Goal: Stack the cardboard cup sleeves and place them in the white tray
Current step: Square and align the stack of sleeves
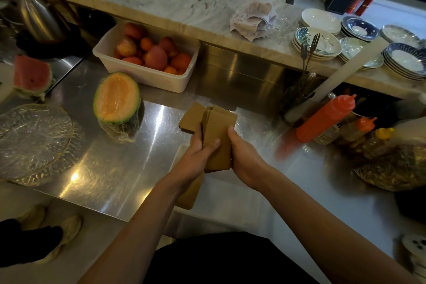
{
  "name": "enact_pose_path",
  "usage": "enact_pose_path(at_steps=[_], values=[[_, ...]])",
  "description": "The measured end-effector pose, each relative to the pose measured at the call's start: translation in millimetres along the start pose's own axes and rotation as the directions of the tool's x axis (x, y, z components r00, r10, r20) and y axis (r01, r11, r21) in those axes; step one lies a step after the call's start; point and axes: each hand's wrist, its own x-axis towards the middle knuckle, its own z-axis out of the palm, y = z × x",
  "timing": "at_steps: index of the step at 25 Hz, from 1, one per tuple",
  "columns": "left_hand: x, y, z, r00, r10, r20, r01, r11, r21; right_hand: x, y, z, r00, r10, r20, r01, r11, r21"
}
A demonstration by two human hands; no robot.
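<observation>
Both hands grip one stack of cardboard cup sleeves (216, 138) above the steel tabletop (110, 168): the left hand (198, 152) pinches its left edge, the right hand (244, 159) presses its right. More sleeves (191, 119) lie just beyond the stack, and the white tray (178, 157) sits under the left wrist.

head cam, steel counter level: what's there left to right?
Watermelon wedge → glass platter → wrapped melon half → cardboard sleeves held in both hands → orange squeeze bottle → yellow-capped bottle.

White tray (182, 152) mostly hidden
</observation>
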Motion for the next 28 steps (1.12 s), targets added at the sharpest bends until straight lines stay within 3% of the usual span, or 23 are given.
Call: enact_pose_path(at_steps=[3,8,28], values=[[13,-3,-6,1.000,-0.026,0.015,0.026,1.000,-0.010,2,-4,-1,1.000,-0.030,-0.007,0.029,0.993,-0.111],[28,9,-11,0.991,-0.132,0.031,0.133,0.991,-0.018,19,-10,3,0.995,0.004,-0.097,-0.020,0.987,-0.157],[202,-7,-72,0.941,-0.332,-0.065,0.337,0.910,0.243,191,-26,44,0.906,0.253,-0.338,-0.284,0.958,-0.044]])
